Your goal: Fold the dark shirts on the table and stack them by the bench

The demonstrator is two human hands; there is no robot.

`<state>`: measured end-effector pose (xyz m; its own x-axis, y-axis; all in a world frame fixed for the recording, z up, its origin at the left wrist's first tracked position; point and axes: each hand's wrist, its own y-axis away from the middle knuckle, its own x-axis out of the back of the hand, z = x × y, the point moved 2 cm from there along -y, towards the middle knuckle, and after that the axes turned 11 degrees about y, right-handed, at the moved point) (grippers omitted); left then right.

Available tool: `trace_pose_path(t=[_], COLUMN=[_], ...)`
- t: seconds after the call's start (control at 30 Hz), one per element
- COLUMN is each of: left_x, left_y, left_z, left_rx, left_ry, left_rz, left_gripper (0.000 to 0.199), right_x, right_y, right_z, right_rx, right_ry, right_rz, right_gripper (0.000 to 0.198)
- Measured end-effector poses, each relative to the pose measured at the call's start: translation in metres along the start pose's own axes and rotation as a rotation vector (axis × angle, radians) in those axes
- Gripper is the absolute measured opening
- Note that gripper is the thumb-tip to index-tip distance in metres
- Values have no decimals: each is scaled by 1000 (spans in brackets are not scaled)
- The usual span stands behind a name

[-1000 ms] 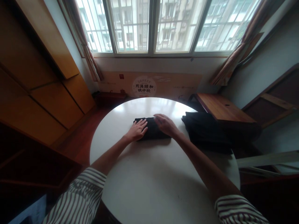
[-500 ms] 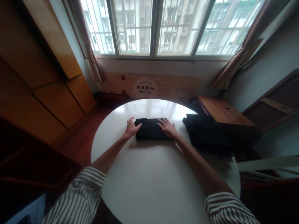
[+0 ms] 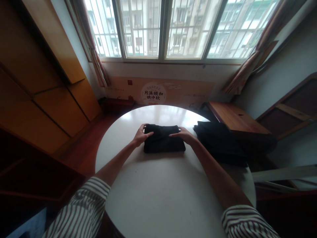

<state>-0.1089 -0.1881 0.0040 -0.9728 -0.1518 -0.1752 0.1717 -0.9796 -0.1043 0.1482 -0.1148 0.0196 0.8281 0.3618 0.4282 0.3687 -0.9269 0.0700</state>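
Observation:
A folded black garment (image 3: 163,140) lies as a compact rectangle on the round white table (image 3: 158,191); what kind of garment it is does not show. My left hand (image 3: 143,135) grips its left end, thumb on top and fingers around the far corner. At the right end, my right hand (image 3: 184,135) holds the far corner, its thumb laid over the top and its fingers partly hidden behind the cloth. Off to the right, a larger pile of black cloth (image 3: 219,142) rests by the table's right edge, apart from both hands.
Beyond the table's right side stands a wooden desk (image 3: 240,117). Yellow-brown cabinets (image 3: 56,105) line the left wall. A barred window (image 3: 162,29) with tied curtains (image 3: 99,69) is ahead, above a printed banner (image 3: 153,92).
My right hand has gone from lying flat on top of the garment to gripping its right end. My left hand has closed on the left end. The garment's near edge sits slightly closer to me.

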Motion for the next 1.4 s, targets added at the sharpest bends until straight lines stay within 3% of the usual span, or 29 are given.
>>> trace_pose_path(t=[0.07,0.13,0.27,0.4,0.47,0.53,0.63,0.73,0.83,0.93,1.0,1.07,1.2,1.3,1.4], left_x=[-5,-8,-9,-3,-2,-1,4,15,27,24,10,-10,-38,-25,4], left_y=[4,9,15,25,37,56,96,144,182,192,180,155,104,93,100], left_z=[3,7,23,55,72,81,70,45,37,52,65,72,51,18,0], left_rx=[-16,-42,-243,-534,-654,-724,-752,-791,-753,-665,-603,-547,-427,-226,-197], left_ry=[37,82,89,-96,-228,-404,-706,-898,-970,-980,-963,-930,-1012,-1139,-1124], left_rz=[-71,-130,-141,-81,-125,-242,-478,-705,-795,-802,-793,-710,-537,-456,-311], left_gripper=[67,62,56,62,67,66,59,53,44,34,24,34,38,43,48], right_x=[-2,-3,0,23,33,36,27,11,7,14,13,1,-50,-80,-84], right_y=[2,3,5,20,38,63,109,161,201,215,206,187,157,170,204], right_z=[0,-1,-15,-51,-66,-69,-46,-7,17,12,-5,-24,-38,-21,-2], right_rx=[-60,-71,137,430,530,607,765,927,942,901,877,829,663,613,657], right_ry=[-98,-176,-293,-68,126,275,448,627,734,714,698,723,906,1019,1011], right_rz=[-94,-104,-2,219,261,207,7,-204,-225,-173,-95,-25,-21,-75,-94], right_gripper=[48,45,55,69,67,52,29,42,56,52,43,37,47,67,75])
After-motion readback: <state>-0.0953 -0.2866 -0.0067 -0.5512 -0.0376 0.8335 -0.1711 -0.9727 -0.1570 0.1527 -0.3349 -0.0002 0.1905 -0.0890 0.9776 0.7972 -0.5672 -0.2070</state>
